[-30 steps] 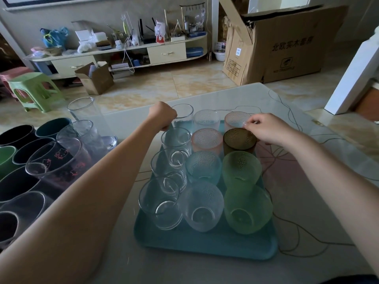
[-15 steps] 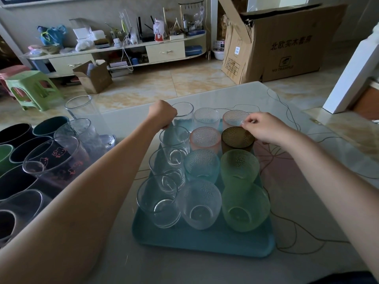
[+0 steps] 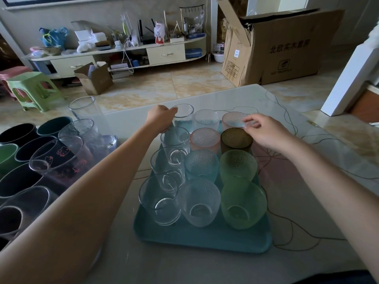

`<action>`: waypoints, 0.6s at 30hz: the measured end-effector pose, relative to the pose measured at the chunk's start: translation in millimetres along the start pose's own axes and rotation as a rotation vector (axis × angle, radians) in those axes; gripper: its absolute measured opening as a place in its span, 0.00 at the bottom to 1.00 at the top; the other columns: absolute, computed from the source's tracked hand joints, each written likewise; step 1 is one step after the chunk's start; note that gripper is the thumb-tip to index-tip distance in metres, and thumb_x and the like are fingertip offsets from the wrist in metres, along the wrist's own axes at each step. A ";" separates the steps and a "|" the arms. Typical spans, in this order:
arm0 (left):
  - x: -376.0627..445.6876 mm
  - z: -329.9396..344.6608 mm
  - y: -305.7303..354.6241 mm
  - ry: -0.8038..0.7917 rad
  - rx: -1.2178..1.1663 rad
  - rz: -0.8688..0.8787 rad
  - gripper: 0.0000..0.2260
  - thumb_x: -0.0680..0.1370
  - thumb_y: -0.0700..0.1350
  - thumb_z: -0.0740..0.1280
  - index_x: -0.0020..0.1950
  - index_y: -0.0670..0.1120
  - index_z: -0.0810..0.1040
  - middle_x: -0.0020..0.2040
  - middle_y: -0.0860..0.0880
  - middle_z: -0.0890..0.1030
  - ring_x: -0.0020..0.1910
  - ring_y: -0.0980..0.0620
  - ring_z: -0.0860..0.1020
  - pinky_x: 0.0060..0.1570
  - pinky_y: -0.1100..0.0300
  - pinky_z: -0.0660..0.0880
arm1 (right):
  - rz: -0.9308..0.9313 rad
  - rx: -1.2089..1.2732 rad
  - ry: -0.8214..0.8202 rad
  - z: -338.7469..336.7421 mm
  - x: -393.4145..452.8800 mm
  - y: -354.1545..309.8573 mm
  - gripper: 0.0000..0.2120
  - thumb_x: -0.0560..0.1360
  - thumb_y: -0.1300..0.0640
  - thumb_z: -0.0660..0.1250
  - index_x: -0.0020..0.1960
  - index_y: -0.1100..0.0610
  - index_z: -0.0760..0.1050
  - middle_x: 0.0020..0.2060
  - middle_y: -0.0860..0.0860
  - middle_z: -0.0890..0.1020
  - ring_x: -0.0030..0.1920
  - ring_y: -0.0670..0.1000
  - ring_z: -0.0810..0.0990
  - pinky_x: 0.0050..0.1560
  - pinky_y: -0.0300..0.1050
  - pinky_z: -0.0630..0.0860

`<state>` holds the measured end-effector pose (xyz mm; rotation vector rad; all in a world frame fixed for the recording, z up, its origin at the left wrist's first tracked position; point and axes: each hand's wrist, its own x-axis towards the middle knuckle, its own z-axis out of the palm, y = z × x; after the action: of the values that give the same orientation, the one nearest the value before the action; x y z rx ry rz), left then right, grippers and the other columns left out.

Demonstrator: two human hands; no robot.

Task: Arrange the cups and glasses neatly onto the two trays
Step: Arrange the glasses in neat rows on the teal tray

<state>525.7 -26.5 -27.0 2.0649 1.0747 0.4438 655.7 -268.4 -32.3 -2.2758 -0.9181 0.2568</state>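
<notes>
Grip, left: left hand (image 3: 161,117) was curled round the side of the clear glass (image 3: 183,115) at the far left corner of the teal tray (image 3: 201,238), thumb at the rim; it looked closed on that glass.
Grip, right: right hand (image 3: 266,133) had fingertips (image 3: 247,120) pinched narrow on the near rim of the pink cup (image 3: 231,117) at the far right corner; whether it bore weight or only touched, I could not tell.
Task things: twelve cups and glasses stood in three columns on the teal tray, clear glasses left, dimpled cups middle, the brown cup (image 3: 235,138) and green cups (image 3: 239,165) right. More stood packed at the left edge of view, dark cups (image 3: 18,134) and a printed glass (image 3: 59,158); their tray was hidden.
Risk, crowding: rows looked touching or nearly so, so nudging either corner piece could knock its neighbour and ripple down the column.
Risk, rim pinch: a hold by the rim alone seemed weak; the pink cup could tip onto the brown cup just beside it.
Risk, forearm: the left forearm lay across the gap between both groups, and a sweep back could catch the tall glass (image 3: 88,113) or the printed glass.
Risk, far edge: both corner pieces sat at the tray's far lip and might slide off onto the table (image 3: 287,201).
Around: a cardboard box (image 3: 287,48), a green stool (image 3: 32,89) and a cluttered shelf (image 3: 123,50) stood well apart, no obstacle.
</notes>
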 end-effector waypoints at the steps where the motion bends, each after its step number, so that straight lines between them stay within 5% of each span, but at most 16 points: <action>1: -1.2 -0.7 0.2 -0.008 -0.013 -0.007 0.13 0.77 0.51 0.60 0.43 0.42 0.76 0.29 0.47 0.74 0.26 0.50 0.72 0.33 0.61 0.73 | -0.045 -0.046 0.085 0.1 0.9 -2.3 0.12 0.78 0.55 0.61 0.61 0.52 0.75 0.55 0.55 0.79 0.44 0.51 0.76 0.46 0.43 0.70; 3: -3.1 -1.7 0.2 -0.016 -0.025 -0.014 0.15 0.78 0.52 0.60 0.45 0.41 0.77 0.30 0.47 0.75 0.27 0.50 0.73 0.34 0.61 0.74 | -0.154 -0.135 0.236 1.8 7.9 -11.2 0.10 0.78 0.57 0.61 0.57 0.51 0.77 0.53 0.54 0.79 0.38 0.49 0.75 0.42 0.43 0.70; 5: -4.9 -1.8 -0.1 -0.025 -0.016 -0.012 0.16 0.78 0.52 0.60 0.48 0.40 0.78 0.31 0.47 0.75 0.29 0.50 0.73 0.39 0.57 0.78 | -0.242 -0.221 0.257 6.7 18.8 -25.6 0.10 0.77 0.58 0.62 0.54 0.49 0.79 0.55 0.52 0.80 0.49 0.54 0.77 0.47 0.47 0.71; 8: -6.9 -1.4 0.2 -0.038 -0.004 -0.005 0.16 0.77 0.51 0.60 0.50 0.39 0.78 0.31 0.46 0.75 0.29 0.49 0.74 0.44 0.52 0.79 | -0.339 -0.456 0.088 17.5 35.4 -49.6 0.10 0.76 0.56 0.64 0.55 0.46 0.79 0.57 0.51 0.80 0.61 0.56 0.71 0.58 0.52 0.66; 12: -7.3 -2.5 0.9 -0.062 0.002 0.005 0.13 0.78 0.51 0.59 0.47 0.42 0.75 0.30 0.46 0.75 0.27 0.49 0.73 0.36 0.59 0.75 | -0.367 -0.690 -0.037 24.4 43.0 -65.2 0.07 0.75 0.51 0.66 0.52 0.43 0.79 0.50 0.53 0.75 0.57 0.60 0.68 0.61 0.52 0.63; 18: -7.4 0.5 -1.3 -0.076 -0.008 0.020 0.11 0.78 0.49 0.59 0.46 0.42 0.74 0.30 0.47 0.75 0.27 0.51 0.73 0.32 0.62 0.73 | -0.503 -0.793 -0.080 19.5 38.6 -68.4 0.10 0.76 0.58 0.65 0.51 0.47 0.82 0.43 0.49 0.73 0.56 0.59 0.67 0.61 0.52 0.66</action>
<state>520.9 -32.3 -28.0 2.0700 1.0066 0.3756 638.8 -195.8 -0.7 -2.5996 -1.8362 -0.2988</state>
